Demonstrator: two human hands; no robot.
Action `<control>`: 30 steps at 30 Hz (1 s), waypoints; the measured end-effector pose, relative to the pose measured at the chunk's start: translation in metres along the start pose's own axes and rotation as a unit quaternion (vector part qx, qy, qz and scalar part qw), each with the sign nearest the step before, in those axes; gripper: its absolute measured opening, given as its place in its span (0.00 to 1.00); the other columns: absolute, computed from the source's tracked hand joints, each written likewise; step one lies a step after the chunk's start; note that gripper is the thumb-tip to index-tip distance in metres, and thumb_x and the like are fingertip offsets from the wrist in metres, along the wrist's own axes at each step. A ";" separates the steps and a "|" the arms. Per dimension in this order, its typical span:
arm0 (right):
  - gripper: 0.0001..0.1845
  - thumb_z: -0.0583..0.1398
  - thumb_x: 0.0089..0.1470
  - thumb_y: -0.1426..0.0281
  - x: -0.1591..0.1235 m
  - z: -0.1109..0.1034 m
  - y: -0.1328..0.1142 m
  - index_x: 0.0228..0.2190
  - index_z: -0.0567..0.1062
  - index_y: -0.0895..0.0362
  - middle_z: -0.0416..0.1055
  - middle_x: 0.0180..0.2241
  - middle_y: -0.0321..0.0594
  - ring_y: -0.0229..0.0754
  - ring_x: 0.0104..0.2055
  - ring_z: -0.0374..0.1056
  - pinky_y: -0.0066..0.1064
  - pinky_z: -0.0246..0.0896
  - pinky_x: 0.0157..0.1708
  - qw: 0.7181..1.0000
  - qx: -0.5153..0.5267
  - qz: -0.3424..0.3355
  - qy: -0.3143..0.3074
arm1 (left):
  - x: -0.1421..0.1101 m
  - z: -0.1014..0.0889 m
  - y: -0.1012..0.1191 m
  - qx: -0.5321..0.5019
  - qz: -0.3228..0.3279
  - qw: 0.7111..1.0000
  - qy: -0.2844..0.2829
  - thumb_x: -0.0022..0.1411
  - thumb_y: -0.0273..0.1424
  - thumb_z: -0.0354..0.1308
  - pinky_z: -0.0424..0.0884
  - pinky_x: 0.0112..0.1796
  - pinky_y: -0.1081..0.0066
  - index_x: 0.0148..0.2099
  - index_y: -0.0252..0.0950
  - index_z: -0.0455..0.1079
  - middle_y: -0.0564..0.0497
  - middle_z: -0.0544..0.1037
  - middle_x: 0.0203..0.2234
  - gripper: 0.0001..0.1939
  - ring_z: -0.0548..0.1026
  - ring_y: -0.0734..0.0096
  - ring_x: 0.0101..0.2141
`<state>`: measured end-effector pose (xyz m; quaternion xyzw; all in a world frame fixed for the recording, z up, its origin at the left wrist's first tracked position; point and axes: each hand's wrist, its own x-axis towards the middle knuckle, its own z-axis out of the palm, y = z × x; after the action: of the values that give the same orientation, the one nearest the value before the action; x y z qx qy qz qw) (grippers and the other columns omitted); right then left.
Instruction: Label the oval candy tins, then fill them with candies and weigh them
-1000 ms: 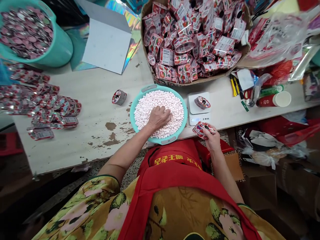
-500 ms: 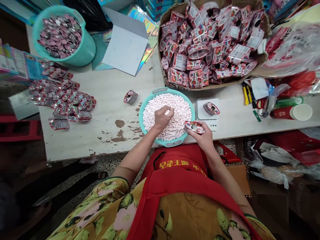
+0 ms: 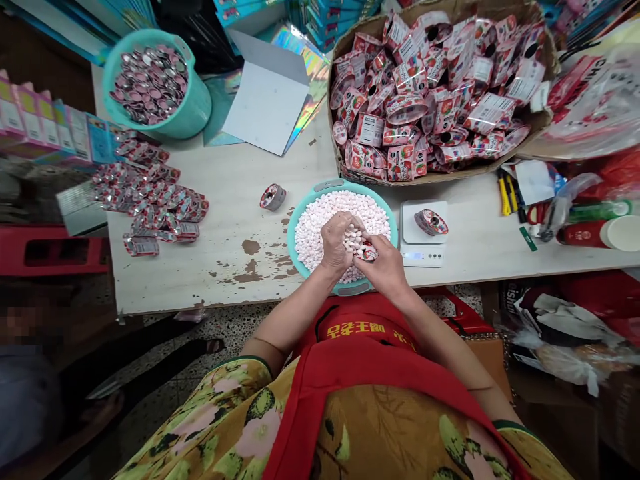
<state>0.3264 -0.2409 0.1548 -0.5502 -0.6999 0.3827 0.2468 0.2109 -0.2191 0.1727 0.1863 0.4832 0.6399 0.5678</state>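
Observation:
My left hand [image 3: 338, 241] curls around a heap of small pale candies [image 3: 354, 239] above the turquoise basin [image 3: 295, 248]. Close against it, my right hand [image 3: 386, 267] grips a small red-and-white printed candy package [image 3: 369, 252], mostly covered by my fingers. The candies lie at the package's top, between both hands. More whitish-pink candies [image 3: 317, 230] fill the basin below. To the right, a similar package [image 3: 431, 222] rests on a white digital scale [image 3: 423, 257]. Another package [image 3: 273, 197] stands on the table left of the basin.
A cardboard box [image 3: 440, 179] heaped with printed packages stands behind the basin. At the left are rows of packages [image 3: 160, 200] and a turquoise bucket [image 3: 193, 110] of round lids. Cutters [image 3: 505, 192] and a red cup [image 3: 580, 235] lie right. Another person [image 3: 30, 400] is at lower left.
My left hand has scooped candies up from the basin and moved right to the package. My right hand has brought the package left from beside the scale to over the basin.

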 end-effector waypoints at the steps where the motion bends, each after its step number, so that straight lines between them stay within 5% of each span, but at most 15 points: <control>1: 0.18 0.64 0.48 0.70 0.001 0.000 0.000 0.44 0.77 0.56 0.76 0.42 0.45 0.51 0.45 0.72 0.41 0.68 0.46 1.000 -0.009 0.002 -0.004 | 0.001 0.000 -0.001 -0.007 0.005 1.000 0.003 0.57 0.46 0.64 0.68 0.24 0.74 0.27 0.37 0.62 0.55 0.69 0.22 0.21 0.71 0.76 0.22; 12: 0.18 0.65 0.48 0.68 0.009 -0.007 -0.004 0.43 0.77 0.55 0.77 0.44 0.45 0.53 0.47 0.72 0.41 0.68 0.45 0.998 -0.033 0.054 -0.020 | 0.008 0.012 -0.004 0.028 -0.022 0.998 0.047 0.57 0.45 0.68 0.65 0.23 0.77 0.26 0.38 0.59 0.59 0.66 0.18 0.24 0.68 0.80 0.19; 30: 0.15 0.65 0.48 0.69 0.013 -0.006 0.002 0.41 0.76 0.54 0.76 0.41 0.43 0.50 0.45 0.72 0.39 0.67 0.46 0.999 0.011 0.042 -0.005 | 0.016 0.017 -0.006 0.120 0.008 0.992 0.046 0.60 0.44 0.68 0.64 0.23 0.78 0.28 0.38 0.60 0.62 0.64 0.15 0.22 0.66 0.82 0.17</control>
<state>0.3285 -0.2261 0.1560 -0.5740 -0.6735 0.4033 0.2329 0.2229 -0.1983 0.1702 0.2271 0.5807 0.5894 0.5137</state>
